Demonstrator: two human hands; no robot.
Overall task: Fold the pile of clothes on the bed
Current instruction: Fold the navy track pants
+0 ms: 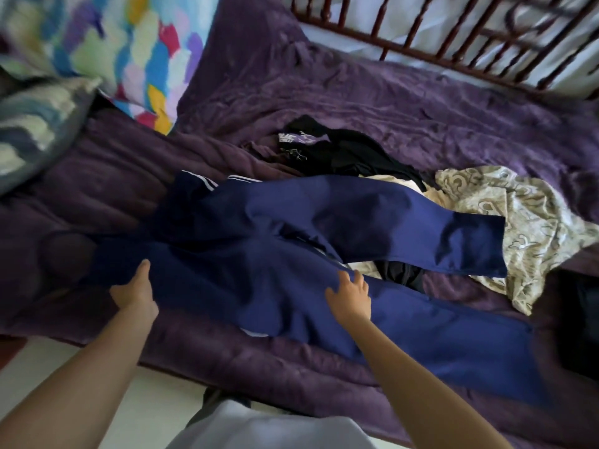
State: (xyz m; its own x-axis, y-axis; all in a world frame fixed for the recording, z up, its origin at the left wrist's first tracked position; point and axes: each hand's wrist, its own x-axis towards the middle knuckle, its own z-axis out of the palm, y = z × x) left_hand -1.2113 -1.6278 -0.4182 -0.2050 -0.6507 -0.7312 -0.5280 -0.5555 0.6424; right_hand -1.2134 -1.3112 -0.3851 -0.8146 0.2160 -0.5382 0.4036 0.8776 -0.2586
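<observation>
Navy blue track trousers point(291, 241) with white side stripes lie spread across the purple bed cover point(405, 102), one leg running right along the front edge, the other angled over the pile. My left hand point(136, 291) rests at the waist end on the left, thumb up against the fabric; its fingers are hidden, so the grip is unclear. My right hand point(350, 298) lies flat on the near leg with fingers spread. Behind the trousers lie a black garment point(343, 153) and a cream patterned cloth point(518, 222).
A multicoloured patterned blanket point(129, 50) and a pillow point(35, 124) sit at the back left. A dark red slatted bed rail point(453, 37) runs along the far right. Pale floor point(155, 403) shows in front of the bed's near edge.
</observation>
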